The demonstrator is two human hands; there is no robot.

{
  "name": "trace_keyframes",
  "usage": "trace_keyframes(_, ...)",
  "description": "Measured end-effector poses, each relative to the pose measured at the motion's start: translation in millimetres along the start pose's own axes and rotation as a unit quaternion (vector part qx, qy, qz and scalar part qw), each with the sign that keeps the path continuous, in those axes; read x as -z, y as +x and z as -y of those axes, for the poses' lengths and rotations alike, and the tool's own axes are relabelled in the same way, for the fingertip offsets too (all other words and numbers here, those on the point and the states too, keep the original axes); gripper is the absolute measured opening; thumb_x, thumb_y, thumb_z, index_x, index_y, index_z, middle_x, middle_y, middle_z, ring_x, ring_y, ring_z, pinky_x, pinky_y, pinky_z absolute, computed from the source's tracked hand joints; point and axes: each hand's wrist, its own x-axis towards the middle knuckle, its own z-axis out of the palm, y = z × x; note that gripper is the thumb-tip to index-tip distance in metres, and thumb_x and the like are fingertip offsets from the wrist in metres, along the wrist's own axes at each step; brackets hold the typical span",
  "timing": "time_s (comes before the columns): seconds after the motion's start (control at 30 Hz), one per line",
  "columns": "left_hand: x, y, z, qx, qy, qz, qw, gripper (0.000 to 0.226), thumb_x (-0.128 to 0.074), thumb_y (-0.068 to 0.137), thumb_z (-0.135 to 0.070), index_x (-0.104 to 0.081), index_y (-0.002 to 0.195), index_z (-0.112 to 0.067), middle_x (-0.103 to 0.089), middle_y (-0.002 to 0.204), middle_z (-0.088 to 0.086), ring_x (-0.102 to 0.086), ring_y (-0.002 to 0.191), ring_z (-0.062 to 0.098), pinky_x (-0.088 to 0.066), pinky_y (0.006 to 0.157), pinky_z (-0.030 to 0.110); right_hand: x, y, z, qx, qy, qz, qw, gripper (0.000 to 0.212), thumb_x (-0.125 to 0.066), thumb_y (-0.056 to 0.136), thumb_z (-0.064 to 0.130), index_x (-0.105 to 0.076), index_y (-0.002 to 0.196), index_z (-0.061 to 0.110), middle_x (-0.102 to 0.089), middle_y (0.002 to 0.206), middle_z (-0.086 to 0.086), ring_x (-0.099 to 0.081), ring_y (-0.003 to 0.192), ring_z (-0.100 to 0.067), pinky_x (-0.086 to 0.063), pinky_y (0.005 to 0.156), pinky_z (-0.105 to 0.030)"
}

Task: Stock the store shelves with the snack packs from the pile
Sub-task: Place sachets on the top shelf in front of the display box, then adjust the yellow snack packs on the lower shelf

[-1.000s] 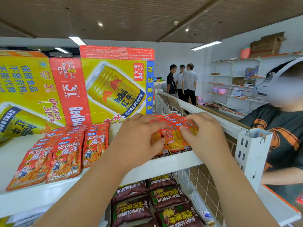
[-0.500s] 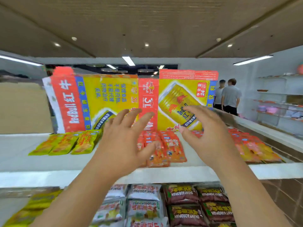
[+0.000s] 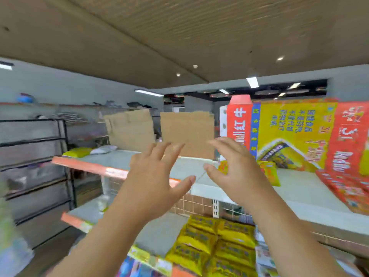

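Forearms are filling the bottom of the view, both reaching up and forward. Right below them, yellow snack packs [image 3: 215, 246] are lying flat in overlapping rows on the lower shelf [image 3: 159, 234], and the whole shot is looking pretty smeared so the print on them isn't readable. Left hand [image 3: 153, 182] is hanging in the air with fingers spread and thumb stuck out to the right, holding nothing. Right hand [image 3: 237, 174] is doing the same just beside it — fingers loosely fanned, thumb pointing at the left thumb, nothing in it, and the two aren't touching. Both are hovering in front of the top shelf [image 3: 299, 186], not resting on it. Behind the right hand a couple of yellow-orange packs [image 3: 269, 172] are sitting on that shelf, partly hidden by the palm. Further right, red packs [image 3: 347, 188] are lying in a fanned row at the foot of a big red-and-yellow drink carton [image 3: 295, 132] that is standing along the back. Left of the carton, two brown cardboard sheets [image 3: 187, 132] are standing upright at the back of the shelf. At the far left end a yellow pack [image 3: 78, 151] is lying next to a white pack [image 3: 103, 149]. Off to the left, a black rack [image 3: 40, 156] is standing against the wall — too blurry to tell what's on it.
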Motion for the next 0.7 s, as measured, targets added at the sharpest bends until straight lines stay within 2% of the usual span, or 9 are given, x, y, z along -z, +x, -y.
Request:
trace_keyframes(0.13, 29, -22, 70, 0.046, 0.039, 0.007, 0.998, 0.081, -0.034, 0.082, -0.079, -0.038, 0.151, -0.036, -0.045, 0.151, -0.001, -0.040, 0.137, 0.025, -0.040, 0.107, 0.049, -57, 23, 54, 0.036, 0.027, 0.035, 0.998, 0.049, -0.066, 0.089, 0.041, -0.059, 0.135, 0.026, -0.051, 0.137, 0.009, -0.039, 0.126, -0.009, -0.018, 0.103, -0.006)
trace_keyframes(0.27, 50, -37, 125, 0.087, 0.053, -0.002, 0.995, 0.083, -0.030, 0.081, -0.082, -0.034, 0.152, -0.039, -0.041, 0.153, -0.007, -0.035, 0.141, 0.021, -0.036, 0.112, 0.049, -98, 48, 89, 0.056, 0.037, 0.065, 0.996, 0.049, -0.065, 0.091, 0.041, -0.056, 0.138, 0.030, -0.048, 0.142, 0.011, -0.040, 0.130, -0.011, -0.032, 0.111, -0.028)
trace_keyframes(0.4, 59, -44, 165, 0.114, 0.073, -0.002, 0.991, 0.084, -0.028, 0.080, -0.082, -0.032, 0.153, -0.040, -0.041, 0.154, -0.010, -0.034, 0.140, 0.017, -0.032, 0.114, 0.042, -130, 76, 111, 0.078, 0.049, 0.082, 0.992, 0.049, -0.064, 0.091, 0.042, -0.055, 0.138, 0.031, -0.047, 0.141, 0.012, -0.042, 0.129, -0.011, -0.035, 0.107, -0.029)
trace_keyframes(0.5, 57, -43, 194, 0.136, 0.082, 0.006, 0.987, 0.084, -0.029, 0.079, -0.083, -0.030, 0.153, -0.042, -0.040, 0.153, -0.013, -0.034, 0.140, 0.016, -0.035, 0.113, 0.049, -154, 99, 122, 0.096, 0.054, 0.096, 0.989, 0.049, -0.064, 0.092, 0.042, -0.055, 0.138, 0.032, -0.046, 0.143, 0.012, -0.042, 0.130, -0.011, -0.037, 0.109, -0.033)
trace_keyframes(0.57, 51, -39, 214, 0.145, 0.090, 0.013, 0.985, 0.083, -0.030, 0.079, -0.082, -0.030, 0.153, -0.043, -0.039, 0.154, -0.014, -0.034, 0.140, 0.015, -0.036, 0.113, 0.048, -170, 115, 124, 0.103, 0.057, 0.107, 0.987, 0.049, -0.063, 0.092, 0.042, -0.055, 0.139, 0.032, -0.046, 0.142, 0.014, -0.043, 0.128, -0.010, -0.038, 0.107, -0.031)
trace_keyframes(0.7, 24, -22, 251, 0.150, 0.097, 0.031, 0.983, 0.083, -0.030, 0.079, -0.082, -0.032, 0.152, -0.043, -0.040, 0.153, -0.015, -0.036, 0.139, 0.015, -0.036, 0.112, 0.047, -210, 145, 115, 0.111, 0.037, 0.128, 0.985, 0.047, -0.064, 0.091, 0.041, -0.057, 0.137, 0.030, -0.049, 0.138, 0.012, -0.045, 0.126, -0.015, -0.039, 0.107, -0.036)
